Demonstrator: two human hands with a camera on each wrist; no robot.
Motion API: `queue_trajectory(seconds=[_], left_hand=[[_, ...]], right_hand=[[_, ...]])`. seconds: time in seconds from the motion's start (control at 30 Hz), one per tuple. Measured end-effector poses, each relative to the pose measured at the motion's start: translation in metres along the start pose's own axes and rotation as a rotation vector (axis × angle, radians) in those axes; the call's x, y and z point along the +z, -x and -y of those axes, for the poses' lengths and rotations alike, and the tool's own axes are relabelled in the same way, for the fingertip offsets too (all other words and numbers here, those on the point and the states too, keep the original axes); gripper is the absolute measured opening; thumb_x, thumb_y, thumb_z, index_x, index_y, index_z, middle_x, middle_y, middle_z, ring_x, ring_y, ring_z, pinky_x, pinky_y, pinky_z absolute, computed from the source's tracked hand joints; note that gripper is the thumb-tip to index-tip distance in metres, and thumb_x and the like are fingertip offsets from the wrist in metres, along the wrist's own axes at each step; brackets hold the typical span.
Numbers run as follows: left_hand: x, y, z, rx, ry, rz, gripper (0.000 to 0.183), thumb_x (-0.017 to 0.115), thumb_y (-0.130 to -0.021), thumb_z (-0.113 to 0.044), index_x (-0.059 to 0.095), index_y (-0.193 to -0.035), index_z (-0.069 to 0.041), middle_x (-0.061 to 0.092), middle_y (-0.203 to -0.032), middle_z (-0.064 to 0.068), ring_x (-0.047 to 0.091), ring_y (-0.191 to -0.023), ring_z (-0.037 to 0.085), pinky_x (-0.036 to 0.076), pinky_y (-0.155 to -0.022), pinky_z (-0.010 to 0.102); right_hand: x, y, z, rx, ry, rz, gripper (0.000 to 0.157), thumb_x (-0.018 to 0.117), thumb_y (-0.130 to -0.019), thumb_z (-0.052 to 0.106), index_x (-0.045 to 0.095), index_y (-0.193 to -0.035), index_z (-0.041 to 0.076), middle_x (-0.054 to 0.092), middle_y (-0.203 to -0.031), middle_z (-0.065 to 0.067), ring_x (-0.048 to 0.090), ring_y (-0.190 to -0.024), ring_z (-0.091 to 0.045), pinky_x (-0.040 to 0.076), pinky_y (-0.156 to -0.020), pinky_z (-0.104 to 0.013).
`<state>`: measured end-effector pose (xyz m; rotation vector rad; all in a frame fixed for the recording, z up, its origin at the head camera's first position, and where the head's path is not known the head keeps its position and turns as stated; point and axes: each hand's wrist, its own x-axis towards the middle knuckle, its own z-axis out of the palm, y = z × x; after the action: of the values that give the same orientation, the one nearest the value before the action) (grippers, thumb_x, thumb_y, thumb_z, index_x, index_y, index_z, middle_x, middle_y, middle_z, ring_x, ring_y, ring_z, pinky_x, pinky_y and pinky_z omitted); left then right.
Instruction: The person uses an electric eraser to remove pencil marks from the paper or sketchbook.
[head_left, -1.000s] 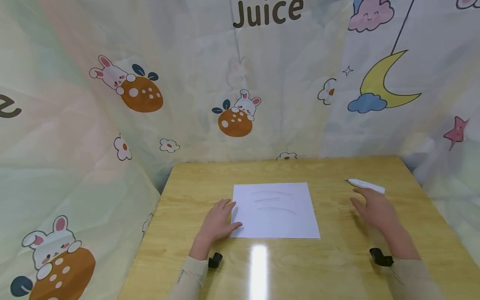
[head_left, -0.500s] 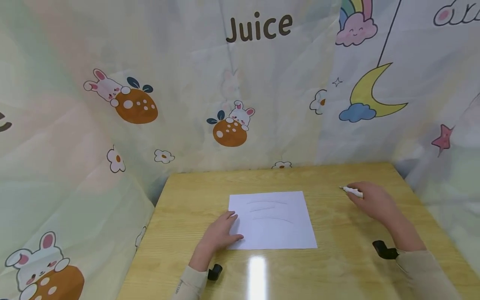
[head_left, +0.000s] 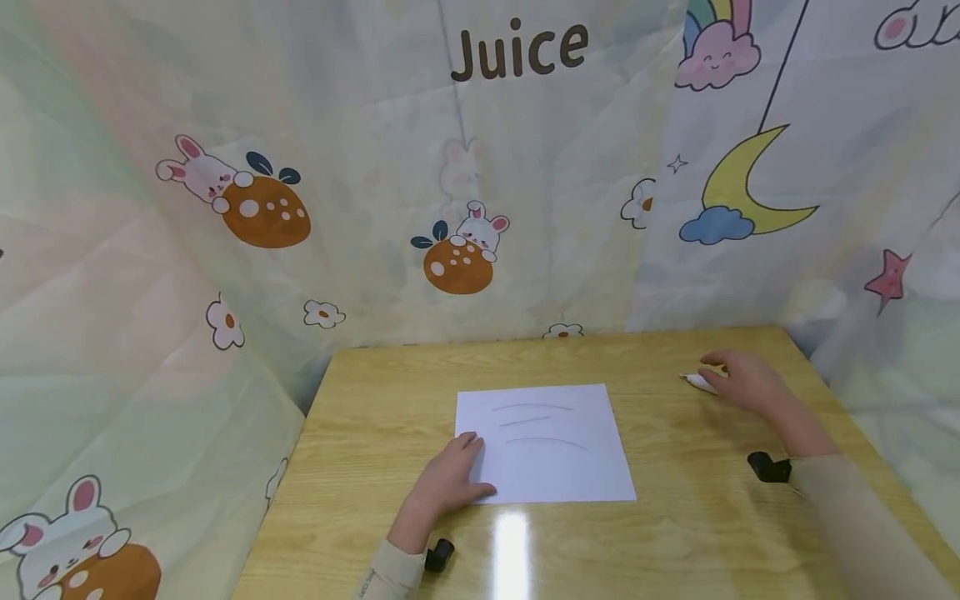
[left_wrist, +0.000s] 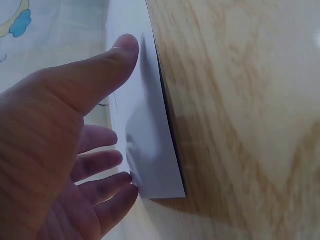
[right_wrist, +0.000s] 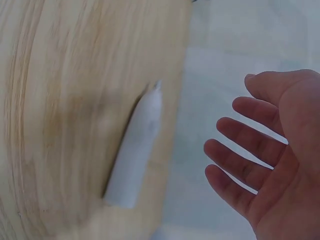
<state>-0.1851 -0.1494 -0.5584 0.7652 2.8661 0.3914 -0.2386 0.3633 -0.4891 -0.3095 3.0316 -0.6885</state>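
Note:
A white sheet of paper (head_left: pixel 558 471) with several thin curved lines drawn on it lies on the table. My left hand (head_left: pixel 448 479) is at its left edge, fingers loosely spread and thumb over the front left corner. In the left wrist view, fingertips of the left hand (left_wrist: pixel 65 130) meet the paper (left_wrist: pixel 155 150). On the right, a white pen-shaped tool (head_left: pixel 701 382) with a thin pointed tip lies on the table, partly hidden behind my right hand (head_left: pixel 750 383). The right wrist view shows the right hand (right_wrist: pixel 270 150) apart from the tool (right_wrist: pixel 135 155), fingers relaxed.
The wooden table (head_left: pixel 375 433) ends at the back against a printed cloth (head_left: pixel 360 208) with rabbits and a moon. More cloth hangs at both sides. A bright light reflection lies in front of the paper.
My right hand first reached over the white tool, then shifted back and up a little; the tool stays on the table. The left hand slid slightly right on the paper. The head view tilted upward.

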Motion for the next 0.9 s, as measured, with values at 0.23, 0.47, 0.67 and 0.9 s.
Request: queue_trajectory(seconds=[0.23, 0.47, 0.67, 0.9], left_hand=[[-0.002, -0.009, -0.007, -0.019, -0.019, -0.013, 0.078, 0.081, -0.075, -0.046, 0.056, -0.131, 0.004, 0.048, -0.138, 0.022, 0.046, -0.127, 0.033, 0.039, -0.104, 0.041], [0.000, -0.010, -0.011, -0.058, -0.008, -0.019, 0.075, 0.085, -0.071, -0.042, 0.060, -0.126, 0.003, 0.052, -0.134, 0.021, 0.048, -0.125, 0.033, 0.040, -0.103, 0.042], [-0.005, -0.012, -0.013, -0.075, 0.013, -0.041, 0.076, 0.087, -0.070, -0.039, 0.060, -0.126, 0.004, 0.051, -0.136, 0.022, 0.046, -0.127, 0.035, 0.039, -0.103, 0.044], [-0.002, -0.007, -0.014, -0.105, 0.046, -0.016, 0.077, 0.086, -0.071, -0.039, 0.059, -0.128, 0.003, 0.050, -0.138, 0.021, 0.045, -0.129, 0.035, 0.038, -0.104, 0.044]], right_hand=[[0.003, -0.012, -0.041, 0.028, -0.029, 0.006, 0.051, 0.053, -0.101, 0.029, 0.052, -0.127, -0.014, 0.050, -0.124, -0.040, 0.052, -0.105, -0.056, 0.044, -0.081, -0.062], [0.015, -0.015, -0.059, 0.068, -0.102, 0.047, 0.059, 0.065, -0.094, 0.030, 0.049, -0.129, -0.015, 0.046, -0.126, -0.042, 0.047, -0.109, -0.058, 0.043, -0.084, -0.063], [0.025, -0.017, -0.066, 0.102, -0.133, 0.035, 0.061, 0.070, -0.090, 0.028, 0.049, -0.132, -0.012, 0.050, -0.125, -0.039, 0.053, -0.104, -0.050, 0.047, -0.079, -0.054], [0.039, -0.014, -0.066, 0.030, -0.095, 0.003, 0.040, 0.069, -0.089, 0.020, 0.063, -0.112, -0.012, 0.064, -0.101, -0.027, 0.060, -0.083, -0.035, 0.047, -0.070, -0.051]])
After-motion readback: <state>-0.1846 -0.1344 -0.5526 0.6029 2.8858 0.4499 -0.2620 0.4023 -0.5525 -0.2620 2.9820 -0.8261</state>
